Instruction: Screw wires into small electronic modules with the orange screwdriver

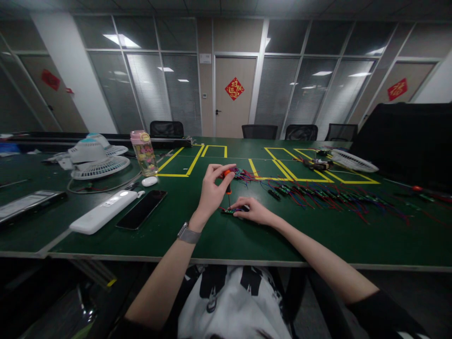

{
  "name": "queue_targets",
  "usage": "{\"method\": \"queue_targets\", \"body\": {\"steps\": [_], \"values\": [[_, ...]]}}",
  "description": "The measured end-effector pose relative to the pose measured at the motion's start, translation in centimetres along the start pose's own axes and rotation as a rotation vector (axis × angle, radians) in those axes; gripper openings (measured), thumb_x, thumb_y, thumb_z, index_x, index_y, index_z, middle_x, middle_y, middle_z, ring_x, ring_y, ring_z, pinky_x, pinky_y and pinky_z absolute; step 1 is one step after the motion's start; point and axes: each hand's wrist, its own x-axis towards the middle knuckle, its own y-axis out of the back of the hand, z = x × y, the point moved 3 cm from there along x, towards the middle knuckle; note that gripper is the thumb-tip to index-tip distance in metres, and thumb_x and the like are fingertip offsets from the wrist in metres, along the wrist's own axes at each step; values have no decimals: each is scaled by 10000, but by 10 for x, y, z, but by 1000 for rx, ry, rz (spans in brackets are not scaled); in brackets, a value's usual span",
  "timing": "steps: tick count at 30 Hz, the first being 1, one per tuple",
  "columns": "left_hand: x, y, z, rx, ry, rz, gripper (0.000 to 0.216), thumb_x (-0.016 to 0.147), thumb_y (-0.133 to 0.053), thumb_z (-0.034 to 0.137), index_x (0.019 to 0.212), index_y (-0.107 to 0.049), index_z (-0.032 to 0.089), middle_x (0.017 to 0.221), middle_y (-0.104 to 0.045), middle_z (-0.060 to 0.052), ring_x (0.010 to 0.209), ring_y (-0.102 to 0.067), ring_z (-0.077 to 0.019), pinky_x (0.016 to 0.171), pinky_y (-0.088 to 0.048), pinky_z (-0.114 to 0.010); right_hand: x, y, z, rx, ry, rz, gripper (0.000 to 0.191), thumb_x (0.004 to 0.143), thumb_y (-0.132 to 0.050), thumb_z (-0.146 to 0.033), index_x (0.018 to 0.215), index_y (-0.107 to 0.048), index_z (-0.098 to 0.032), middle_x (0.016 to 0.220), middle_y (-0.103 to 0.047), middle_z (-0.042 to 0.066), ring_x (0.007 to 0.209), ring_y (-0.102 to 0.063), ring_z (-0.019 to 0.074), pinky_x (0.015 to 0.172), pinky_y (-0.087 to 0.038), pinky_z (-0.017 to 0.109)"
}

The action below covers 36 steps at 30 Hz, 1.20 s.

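My left hand grips the orange and black handle of a screwdriver that stands nearly upright. Its thin shaft runs down to a small green circuit board lying on the table. Whether the tip sits in a screw is too small to tell. The fingers of my right hand press the right end of that board against the table and cover part of it. Just behind the screwdriver lies a bunch of small boards with red and blue wires.
Rightward stretches a long row of wired circuit boards. On the left are a black phone, a white oblong device, a pink-lidded bottle and white fans. Yellow tape marks the green table. A dark screen stands right.
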Motion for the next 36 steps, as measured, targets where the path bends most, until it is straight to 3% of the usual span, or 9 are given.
{"method": "queue_targets", "body": {"steps": [4, 10, 15, 21, 25, 28, 33, 36], "values": [[-1, -4, -1, -123, 50, -101, 324, 919, -457, 247, 1209, -597, 220, 1065, -625, -63, 924, -601, -136, 842, -473, -269, 0, 0, 0, 11, 1, 1, 265, 805, -658, -316, 1021, -716, -173, 847, -635, 54, 765, -565, 164, 739, -440, 287], [-1, -1, 0, 37, -25, -18, 246, 826, -618, 289, 1054, -684, 225, 984, -587, -44, 898, -565, -140, 793, -468, -244, 0, 0, 1, 6, 6, 7, 269, 803, -661, -324, 1017, -718, -171, 836, -630, 53, 768, -568, 167, 737, -437, 288], [-1, -4, -1, -109, 37, -104, 333, 928, -433, 247, 1222, -588, 230, 1099, -611, -58, 967, -596, -140, 881, -456, -276, 0, 0, 0, 6, 10, 6, 262, 805, -657, -308, 1016, -717, -165, 829, -631, 55, 775, -571, 170, 727, -435, 283], [-2, -2, 1, 17, -16, -43, 267, 819, -628, 301, 1068, -681, 222, 978, -581, -44, 891, -574, -135, 787, -469, -236, 0, 0, 1, 7, 1, 12, 260, 797, -665, -314, 1008, -720, -172, 832, -628, 53, 770, -570, 168, 726, -435, 284], [-2, -3, 1, -55, -5, -96, 306, 908, -482, 274, 1178, -625, 246, 1082, -571, -50, 984, -570, -138, 879, -453, -261, 0, -1, 2, 3, 5, 8, 265, 799, -663, -310, 1017, -716, -168, 831, -633, 54, 765, -572, 168, 729, -435, 287], [-2, -6, -1, -135, 31, -144, 343, 929, -438, 257, 1245, -569, 243, 1025, -610, -46, 914, -597, -131, 857, -470, -275, 0, 0, 2, -6, 7, 10, 263, 799, -663, -312, 1017, -717, -175, 834, -631, 51, 772, -571, 167, 728, -433, 285], [-2, -2, -1, 42, -16, -26, 272, 813, -636, 321, 1071, -678, 248, 959, -540, -33, 859, -557, -132, 783, -478, -250, 0, 0, 0, -6, 4, 4, 271, 800, -662, -317, 1023, -716, -172, 818, -623, 48, 765, -566, 167, 738, -434, 291], [-2, -2, 0, 10, -6, -47, 284, 891, -519, 295, 1142, -643, 253, 1049, -548, -46, 951, -560, -139, 839, -467, -258, 0, 0, 1, -2, -1, 5, 267, 799, -662, -309, 1020, -715, -168, 826, -626, 50, 755, -562, 165, 736, -436, 291]]}}
